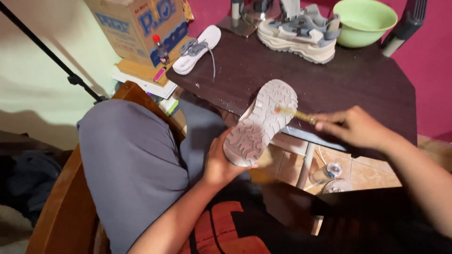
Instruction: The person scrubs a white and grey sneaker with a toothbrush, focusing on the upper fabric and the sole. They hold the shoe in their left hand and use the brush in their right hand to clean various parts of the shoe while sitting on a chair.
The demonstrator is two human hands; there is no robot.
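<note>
- Head view is looking down over the dark bench [358, 80], which is carrying a grey-and-cream sneaker [301, 33] at its far edge, a pale green bowl [365, 21] beside that sneaker, and a white insole [197, 47] with a lace near the left corner.
- A cardboard box [141, 28] is standing on a stack of papers just left of the bench, with a small red-capped bottle [161, 49] in front of it.
- The person is sitting with a grey-clad knee raised, holding the second shoe [261, 124] sole-up in the air, just in front of the near bench edge.
- Their left hand [221, 162] is gripping the heel end of that shoe, fingers wrapped under it and thumb lying across the tread.
- Their right hand [355, 127] is pinching a thin brush [294, 114], fingers closed on its handle, the tip touching the forefoot tread.
- I judge the sole is being brushed or coated; working down toward the heel would call for a steady hold and a shifted thumb.
</note>
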